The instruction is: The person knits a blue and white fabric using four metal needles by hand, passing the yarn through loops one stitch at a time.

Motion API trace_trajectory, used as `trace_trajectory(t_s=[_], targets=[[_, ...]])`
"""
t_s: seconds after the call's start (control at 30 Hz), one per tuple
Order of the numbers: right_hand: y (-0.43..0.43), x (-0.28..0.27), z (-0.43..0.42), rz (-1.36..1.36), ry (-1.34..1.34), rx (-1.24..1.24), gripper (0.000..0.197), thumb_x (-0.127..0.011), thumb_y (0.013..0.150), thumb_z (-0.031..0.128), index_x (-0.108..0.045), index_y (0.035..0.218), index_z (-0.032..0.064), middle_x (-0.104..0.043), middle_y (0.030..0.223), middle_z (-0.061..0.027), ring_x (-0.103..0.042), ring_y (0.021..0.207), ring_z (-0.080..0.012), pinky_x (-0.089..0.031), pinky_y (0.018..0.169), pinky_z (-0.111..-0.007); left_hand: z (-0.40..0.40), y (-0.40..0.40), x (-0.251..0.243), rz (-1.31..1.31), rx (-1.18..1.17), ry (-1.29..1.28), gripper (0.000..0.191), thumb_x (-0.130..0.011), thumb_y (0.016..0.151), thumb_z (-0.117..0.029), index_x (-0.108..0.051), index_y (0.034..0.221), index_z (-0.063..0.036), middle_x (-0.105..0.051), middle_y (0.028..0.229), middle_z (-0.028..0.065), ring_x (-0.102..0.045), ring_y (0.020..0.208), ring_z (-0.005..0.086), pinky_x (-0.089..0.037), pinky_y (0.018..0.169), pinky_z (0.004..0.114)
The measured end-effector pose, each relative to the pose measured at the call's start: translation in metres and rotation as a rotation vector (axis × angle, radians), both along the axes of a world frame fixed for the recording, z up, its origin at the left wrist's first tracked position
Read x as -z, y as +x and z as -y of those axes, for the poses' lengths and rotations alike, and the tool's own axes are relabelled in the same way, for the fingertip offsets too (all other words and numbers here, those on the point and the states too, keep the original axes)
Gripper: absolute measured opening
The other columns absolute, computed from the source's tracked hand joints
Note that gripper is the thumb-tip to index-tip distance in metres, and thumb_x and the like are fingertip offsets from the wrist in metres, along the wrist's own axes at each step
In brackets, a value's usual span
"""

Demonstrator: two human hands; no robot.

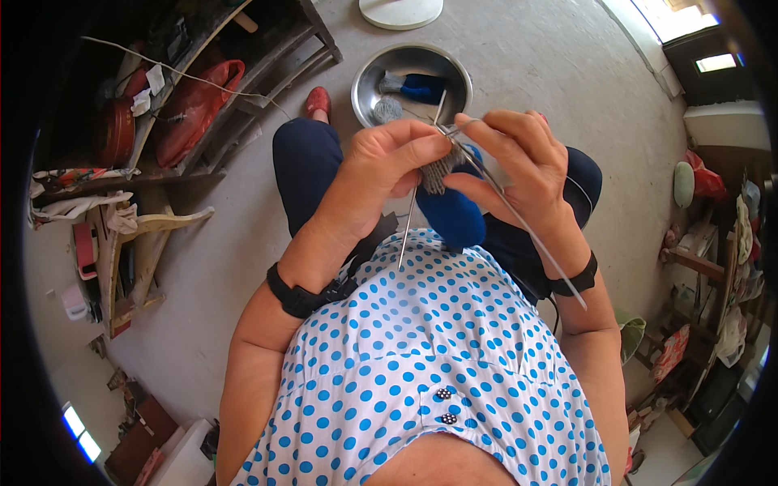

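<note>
Between both hands is a knitted piece (453,219), blue at its rounded lower end and grey ribbed near the metal knitting needles. My left hand (395,155) pinches the grey knitting beside the needles. My right hand (519,158) grips a long metal needle (535,240) that slants down over the right wrist, with grey yarn at the raised index finger. Another needle (407,234) points down toward the polka-dot top, and one more points up over the metal basin (358,91). In the basin lie a ball of grey yarn (388,110) and a blue and grey knitted piece (419,87).
The basin stands on the concrete floor just beyond the knees. A white round base (401,15) is behind it. At left are a wooden rack (316,36) with a red plastic bag (197,115) and a wooden stool (158,225). Shelves with bags line the right side.
</note>
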State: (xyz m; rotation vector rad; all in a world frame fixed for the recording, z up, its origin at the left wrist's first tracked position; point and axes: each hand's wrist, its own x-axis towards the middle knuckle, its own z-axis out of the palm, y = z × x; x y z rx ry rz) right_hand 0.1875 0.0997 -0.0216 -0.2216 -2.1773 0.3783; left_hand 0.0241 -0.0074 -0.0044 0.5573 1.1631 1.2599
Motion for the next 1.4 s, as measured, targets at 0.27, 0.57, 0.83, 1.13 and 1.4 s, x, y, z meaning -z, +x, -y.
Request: trace_trajectory(t_s=[0.27,0.57,0.83,1.13,1.4], targets=[[0.027,0.005,0.009,0.106,-0.673,-0.156,0.013,-0.062,0.085,0.007,-0.069,0.094,0.0000,-0.053,0.067,-0.0044,-0.049,0.056,-0.0099,-0.037,0.050,-0.024,0.000,-0.003,0.003,0.096,-0.095,0.011,0.017,-0.061,0.090,-0.021,-0.068,0.095,-0.0059,-0.064,0.076,-0.0032,-0.042,0.052,-0.0030,-0.028,0.044,0.012],[0.026,0.009,0.017,0.096,-0.728,-0.131,0.015,-0.057,0.088,0.006,-0.067,0.095,-0.0016,-0.051,0.068,-0.0048,-0.049,0.057,-0.0104,-0.037,0.052,-0.025,0.001,-0.003,0.009,0.014,-0.137,0.051,0.017,-0.065,0.088,-0.020,-0.067,0.096,-0.0051,-0.065,0.075,-0.0010,-0.045,0.052,-0.0019,-0.030,0.044,0.012],[0.012,0.012,0.025,0.073,-0.411,0.048,0.013,-0.065,0.081,0.003,-0.063,0.092,-0.0010,-0.055,0.071,-0.0092,-0.057,0.058,-0.0189,-0.043,0.050,-0.028,-0.001,0.002,0.009,0.015,-0.128,0.035,0.018,-0.065,0.088,-0.014,-0.068,0.102,-0.0031,-0.066,0.077,0.0000,-0.046,0.054,-0.0012,-0.034,0.046,0.012],[-0.006,0.007,-0.002,0.071,-0.168,-0.020,0.058,-0.079,0.067,0.042,-0.058,0.105,0.0040,-0.058,0.090,-0.0098,-0.060,0.073,-0.0233,-0.047,0.056,-0.031,0.000,0.009,0.003,-0.016,-0.060,0.019,0.019,-0.063,0.090,-0.011,-0.066,0.106,-0.0008,-0.062,0.077,-0.0022,-0.040,0.051,-0.0006,-0.029,0.044,0.013],[0.004,0.014,-0.001,0.149,-0.386,0.004,0.037,-0.073,0.075,0.037,-0.060,0.082,0.0034,-0.052,0.067,-0.0053,-0.052,0.058,-0.0188,-0.041,0.052,-0.032,0.003,0.002,0.002,-0.028,-0.016,0.034,0.018,-0.062,0.089,-0.011,-0.065,0.104,-0.0016,-0.061,0.077,-0.0022,-0.039,0.051,-0.0008,-0.028,0.044,0.012]])
